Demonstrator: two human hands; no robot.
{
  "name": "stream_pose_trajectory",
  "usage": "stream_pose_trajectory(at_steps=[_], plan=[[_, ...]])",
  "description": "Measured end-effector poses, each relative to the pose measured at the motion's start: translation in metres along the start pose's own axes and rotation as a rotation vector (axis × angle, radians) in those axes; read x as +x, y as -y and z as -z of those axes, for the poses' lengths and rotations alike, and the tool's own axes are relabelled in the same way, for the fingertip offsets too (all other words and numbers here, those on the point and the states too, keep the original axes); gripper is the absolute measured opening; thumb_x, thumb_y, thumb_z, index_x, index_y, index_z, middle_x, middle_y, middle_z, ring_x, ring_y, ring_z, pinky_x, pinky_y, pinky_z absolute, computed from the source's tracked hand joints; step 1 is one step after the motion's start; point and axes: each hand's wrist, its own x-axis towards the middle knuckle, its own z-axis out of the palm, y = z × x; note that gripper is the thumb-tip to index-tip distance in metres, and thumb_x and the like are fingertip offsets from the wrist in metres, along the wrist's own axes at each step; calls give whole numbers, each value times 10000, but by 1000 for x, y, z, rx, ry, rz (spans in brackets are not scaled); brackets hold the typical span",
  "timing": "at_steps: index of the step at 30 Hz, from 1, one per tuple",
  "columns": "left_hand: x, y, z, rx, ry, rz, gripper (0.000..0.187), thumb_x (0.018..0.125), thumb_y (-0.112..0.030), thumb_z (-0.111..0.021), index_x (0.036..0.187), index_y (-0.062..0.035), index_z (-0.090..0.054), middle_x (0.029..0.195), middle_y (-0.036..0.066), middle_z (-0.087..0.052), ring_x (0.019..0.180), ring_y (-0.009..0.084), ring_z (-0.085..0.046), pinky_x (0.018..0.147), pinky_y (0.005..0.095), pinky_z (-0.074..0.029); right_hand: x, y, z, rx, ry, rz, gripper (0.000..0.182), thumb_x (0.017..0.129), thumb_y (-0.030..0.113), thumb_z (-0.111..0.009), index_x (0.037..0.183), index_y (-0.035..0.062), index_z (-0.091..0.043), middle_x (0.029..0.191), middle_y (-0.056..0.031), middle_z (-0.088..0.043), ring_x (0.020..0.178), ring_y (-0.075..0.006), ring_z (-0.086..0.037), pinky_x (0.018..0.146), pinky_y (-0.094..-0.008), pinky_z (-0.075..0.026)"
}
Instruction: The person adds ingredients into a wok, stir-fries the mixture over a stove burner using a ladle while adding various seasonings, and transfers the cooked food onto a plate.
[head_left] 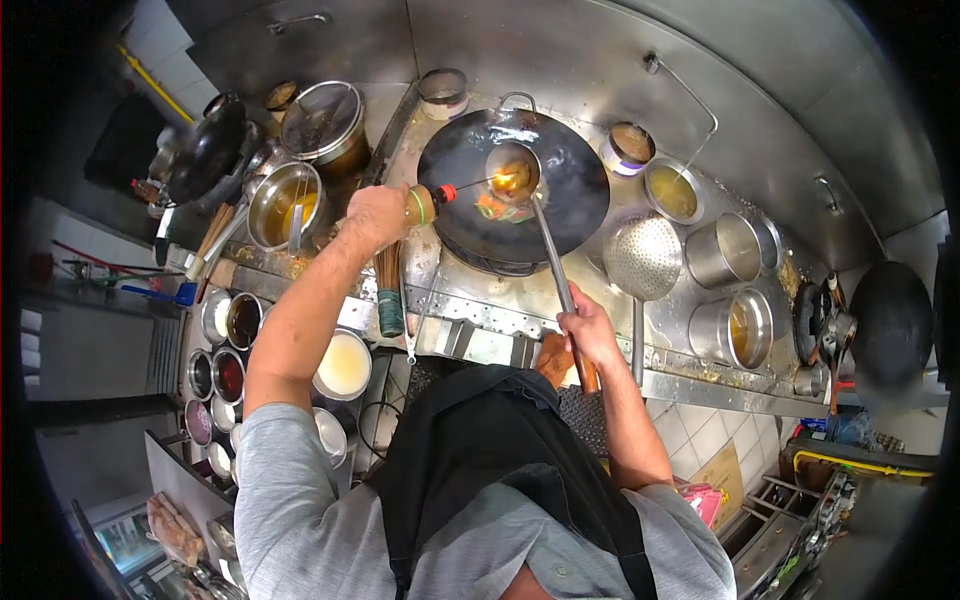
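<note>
My left hand (377, 216) is wrapped around a bottle (424, 204) with a green band and a red cap. The bottle is tipped to the right, and a thin dark stream runs from its mouth toward a ladle (514, 168). My right hand (590, 328) grips the ladle's handle near its wooden end. Brownish liquid with a bright glint lies in the ladle's bowl, held over a black wok (450, 150). Beneath the bowl, orange and green food pieces (497, 208) show in the wok, partly hidden.
Right of the wok lies a perforated skimmer (642, 258), near several metal pots (722, 250). At left are a pot of yellow liquid (284, 207), a lidded pot (323, 122) and a bamboo brush (390, 290). Seasoning containers (230, 375) stand beside my left arm.
</note>
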Motion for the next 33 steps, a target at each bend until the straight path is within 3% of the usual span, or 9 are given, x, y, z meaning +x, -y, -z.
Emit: stream_pose_trajectory(at_steps=[4,5,9,13,18,22,27,29,33], plan=[[-12,16,-5,-1,27,70,518,684,-280,-787,1102,-75,-561,914,167,-703,898,357,-688,790,455,-547,29,9,9,-351,-102,52,691,841,53,-542,1504,104,-353,680,-23,-534,484,-97,-502,470,-264,-465],[-18,19,-6,-3,28,86,518,684,-280,-787,1102,-75,-561,914,167,-703,898,357,-688,790,455,-547,39,13,13,-495,-115,59,677,838,112,-552,1492,128,-377,739,-118,-639,581,-213,-632,578,-363,-531],[-53,21,-19,-153,-114,214,593,687,-308,-807,1141,-76,-504,959,189,-691,941,380,-668,803,469,-533,76,2,10,-1052,-347,40,638,821,158,-550,1451,163,-446,970,-289,-667,934,-448,-645,858,-508,-492],[-110,4,-21,-459,-403,353,695,672,-310,-834,1205,-72,-458,1036,207,-673,984,402,-642,821,485,-514,75,-29,53,-961,-181,307,689,812,142,-560,1481,175,-395,955,-276,-676,891,-432,-660,834,-500,-504],[-205,-34,-60,-845,-759,588,783,658,-276,-870,1279,-66,-441,1094,196,-665,1040,371,-641,872,432,-507,49,-25,60,-1257,-332,28,699,822,146,-535,1497,209,-365,893,-270,-680,817,-444,-665,799,-524,-508],[-294,-78,-107,-1141,-911,723,805,640,-259,-879,1278,-39,-441,1136,189,-631,1040,353,-628,909,440,-490,53,-38,90,-1373,-290,196,699,833,152,-543,1501,242,-357,888,-281,-674,782,-434,-669,736,-509,-522],[-397,-116,-201,-904,-836,1216,780,606,-291,-890,1224,-41,-483,1108,178,-619,1074,354,-575,941,452,-460,26,-47,75,-741,28,556,679,849,44,-513,1501,151,-356,780,-117,-662,504,-222,-583,473,-333,-481],[-423,-119,-242,-870,-859,1377,776,608,-294,-890,1218,-40,-484,1103,182,-622,1074,354,-579,937,454,-461,-9,-16,52,-38,354,96,696,858,46,-526,1518,70,-307,710,-48,-558,495,-141,-495,438,-285,-447],[-466,-99,-320,-873,-1168,1510,749,611,-270,-896,1186,-34,-478,1103,182,-617,1011,345,-611,909,434,-473,-46,9,1,29,459,-162,706,879,81,-533,1529,82,-256,648,-31,-483,411,-108,-401,382,-228,-340]])
